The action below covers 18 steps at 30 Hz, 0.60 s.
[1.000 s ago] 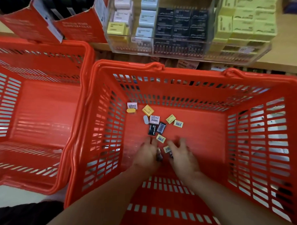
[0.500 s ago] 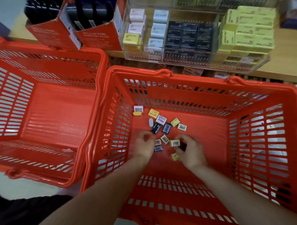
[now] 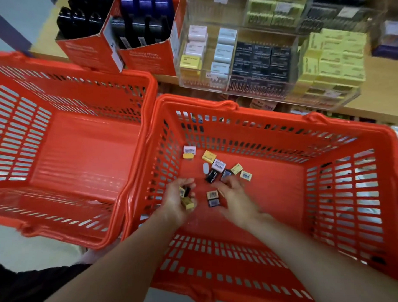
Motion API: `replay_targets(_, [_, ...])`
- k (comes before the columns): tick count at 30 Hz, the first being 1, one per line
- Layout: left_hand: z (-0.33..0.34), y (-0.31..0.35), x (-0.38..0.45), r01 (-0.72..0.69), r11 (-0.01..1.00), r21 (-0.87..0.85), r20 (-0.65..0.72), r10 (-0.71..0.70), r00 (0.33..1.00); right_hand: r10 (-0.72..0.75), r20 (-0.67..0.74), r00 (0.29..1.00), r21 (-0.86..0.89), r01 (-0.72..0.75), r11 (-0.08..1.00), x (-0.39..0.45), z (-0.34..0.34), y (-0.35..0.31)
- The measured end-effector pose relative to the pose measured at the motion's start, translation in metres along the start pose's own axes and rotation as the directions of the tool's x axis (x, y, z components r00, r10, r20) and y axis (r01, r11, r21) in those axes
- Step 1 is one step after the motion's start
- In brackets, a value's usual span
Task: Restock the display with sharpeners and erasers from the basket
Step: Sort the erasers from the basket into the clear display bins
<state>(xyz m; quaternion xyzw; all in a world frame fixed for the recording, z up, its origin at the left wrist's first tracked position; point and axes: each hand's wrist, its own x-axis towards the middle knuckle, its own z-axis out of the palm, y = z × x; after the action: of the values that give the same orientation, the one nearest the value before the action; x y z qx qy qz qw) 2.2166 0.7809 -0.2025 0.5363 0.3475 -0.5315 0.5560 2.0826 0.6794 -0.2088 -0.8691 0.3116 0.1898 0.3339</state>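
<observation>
Both my hands reach into the right red basket (image 3: 340,201). My left hand (image 3: 179,201) is cupped palm up and holds several small packs (image 3: 186,196), yellow and black. My right hand (image 3: 233,195) hovers palm down over the basket floor, fingers bent, next to a yellow pack (image 3: 212,193) and a dark pack (image 3: 214,202); I cannot tell if it holds anything. Several more small erasers and sharpeners (image 3: 218,164) lie scattered on the basket floor beyond my hands. The clear display (image 3: 239,62) on the shelf above holds stacked white, black and yellow packs.
A second red basket (image 3: 65,150) stands to the left, nothing in it. Red cardboard boxes (image 3: 120,46) with dark and blue items sit on the wooden shelf (image 3: 385,89) left of the display.
My left hand has turned palm up with several packs gathered in it. My right hand has moved up toward the scattered packs. The camera has tilted up, showing more of the shelf.
</observation>
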Motion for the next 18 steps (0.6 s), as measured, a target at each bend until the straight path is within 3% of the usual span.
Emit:
replay_targets(3, [-0.006,0.0,0.0,-0.023,0.999,0.048,0.03,0.021,0.999,-0.022,0.016,1.0,-0.247,0.026,0.969,0.01,0.029,-0.004])
replay_targets(7, [-0.004,-0.003,-0.003,0.008,0.999,0.035,0.064,-0.01,0.998,-0.027,-0.068,0.997,-0.31,0.005,0.951,0.025,0.043,-0.007])
replay_targets(11, [-0.003,-0.003,-0.004,0.045,0.999,-0.023,0.066,-0.044,0.997,-0.166,-0.035,0.986,-0.57,0.116,0.813,0.023,0.043,0.002])
replay_targets(16, [-0.003,-0.003,-0.009,0.063,0.994,-0.086,0.089,-0.055,0.994,-0.004,0.012,1.0,-0.44,0.009,0.898,0.007,0.04,0.016])
replay_targets(18, [-0.004,-0.002,-0.01,0.065,0.994,-0.091,0.09,-0.057,0.994,0.025,-0.059,0.998,-0.267,-0.039,0.963,0.0,0.032,0.025])
